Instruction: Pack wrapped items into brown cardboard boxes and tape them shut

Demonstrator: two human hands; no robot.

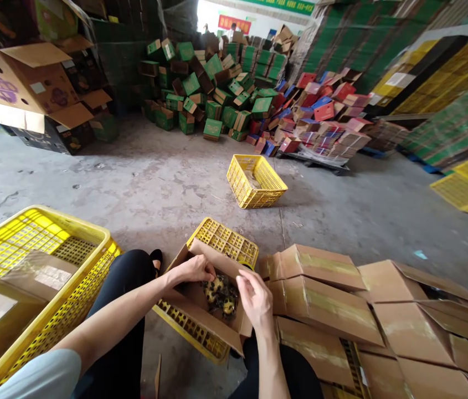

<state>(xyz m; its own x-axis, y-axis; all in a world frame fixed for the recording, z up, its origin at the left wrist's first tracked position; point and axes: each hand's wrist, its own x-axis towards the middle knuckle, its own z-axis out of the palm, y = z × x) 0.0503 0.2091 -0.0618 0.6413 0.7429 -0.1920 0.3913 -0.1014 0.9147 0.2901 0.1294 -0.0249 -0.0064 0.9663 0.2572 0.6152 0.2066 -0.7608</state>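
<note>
An open cardboard box (212, 320) sits tilted on an upturned yellow plastic crate (227, 239) between my knees. Inside the box lie mottled yellow and black lumps (222, 296), whose kind I cannot make out. My left hand (198, 270) is over the box's left side, fingers curled and pinched together just above the lumps; anything in them is hidden. On the other side, my right hand (255, 296) is beside the box's right edge, its fingers stretched and slightly apart, holding nothing visible.
Several closed cardboard boxes (333, 302) stand at my right. A large yellow crate (96, 260) with cardboard boxes in it is at my left. Another yellow crate (254, 183) stands on the floor ahead. Piled green boxes (212, 113) and red boxes (324, 111) lie farther off.
</note>
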